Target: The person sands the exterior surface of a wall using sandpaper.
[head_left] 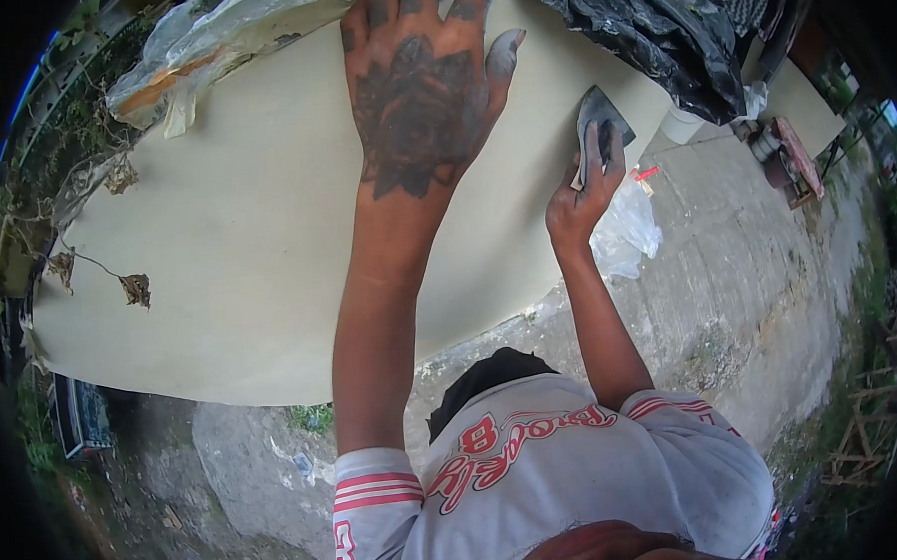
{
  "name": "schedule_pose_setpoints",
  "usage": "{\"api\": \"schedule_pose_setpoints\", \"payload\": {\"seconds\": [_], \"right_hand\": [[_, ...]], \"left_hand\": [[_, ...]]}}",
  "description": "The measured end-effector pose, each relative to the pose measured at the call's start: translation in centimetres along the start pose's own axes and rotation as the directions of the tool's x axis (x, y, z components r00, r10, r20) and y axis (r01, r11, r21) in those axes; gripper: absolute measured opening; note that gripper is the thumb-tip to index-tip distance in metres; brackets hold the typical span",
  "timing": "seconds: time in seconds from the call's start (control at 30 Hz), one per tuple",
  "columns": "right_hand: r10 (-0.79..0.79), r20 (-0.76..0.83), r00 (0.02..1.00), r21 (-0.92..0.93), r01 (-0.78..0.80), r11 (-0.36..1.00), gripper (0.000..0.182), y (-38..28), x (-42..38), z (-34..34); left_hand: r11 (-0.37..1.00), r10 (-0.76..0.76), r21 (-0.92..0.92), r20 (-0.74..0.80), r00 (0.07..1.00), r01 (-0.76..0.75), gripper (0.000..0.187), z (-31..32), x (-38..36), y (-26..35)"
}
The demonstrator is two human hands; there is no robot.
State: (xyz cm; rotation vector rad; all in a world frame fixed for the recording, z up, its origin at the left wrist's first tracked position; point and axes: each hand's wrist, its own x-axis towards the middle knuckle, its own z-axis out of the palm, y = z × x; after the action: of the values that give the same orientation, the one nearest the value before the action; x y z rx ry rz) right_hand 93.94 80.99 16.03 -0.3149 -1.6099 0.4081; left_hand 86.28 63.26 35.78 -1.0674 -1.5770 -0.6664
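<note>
My left hand (416, 101), tattooed on its back, lies over the upper part of a large cream-coloured panel (226, 230). Its fingers are spread and point at the top edge, with grey smears on the thumb and fingertips. In my right hand (587, 199) is a putty knife (602, 123) with a dark, wide blade, gripped with the fingers along it. The blade is over the panel's right part, pointing up. Clear plastic sheeting (228, 39) and black plastic sheeting (648, 41) bunch along the panel's far edge.
A white bucket (682, 125) stands beyond the panel's right end. Clear plastic (628, 227) hangs near my right wrist. Dried leaves (136, 290) overhang the left side. Concrete ground (739, 277) lies below, with a small stand holding containers (789, 160) farther right.
</note>
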Motion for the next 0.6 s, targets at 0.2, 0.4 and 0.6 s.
{"api": "schedule_pose_setpoints", "payload": {"seconds": [0.2,0.4,0.6], "right_hand": [[-0.063,-0.025,0.998,0.052,0.065,0.997,0.066,-0.7,0.1,1.6],[-0.056,-0.093,0.994,0.068,0.062,0.996,0.061,0.1,-0.4,3.2],[-0.094,-0.144,0.985,-0.004,0.095,0.995,0.067,1.1,-0.7,4.2]], "left_hand": [[0.996,-0.016,-0.085,0.089,0.996,0.023,0.047,-1.5,0.7,0.4],[0.984,0.058,0.159,0.143,0.988,-0.081,0.05,-1.1,0.3,0.4],[0.95,0.106,0.221,0.438,0.893,-0.222,0.053,-7.7,-1.4,4.7]]}}
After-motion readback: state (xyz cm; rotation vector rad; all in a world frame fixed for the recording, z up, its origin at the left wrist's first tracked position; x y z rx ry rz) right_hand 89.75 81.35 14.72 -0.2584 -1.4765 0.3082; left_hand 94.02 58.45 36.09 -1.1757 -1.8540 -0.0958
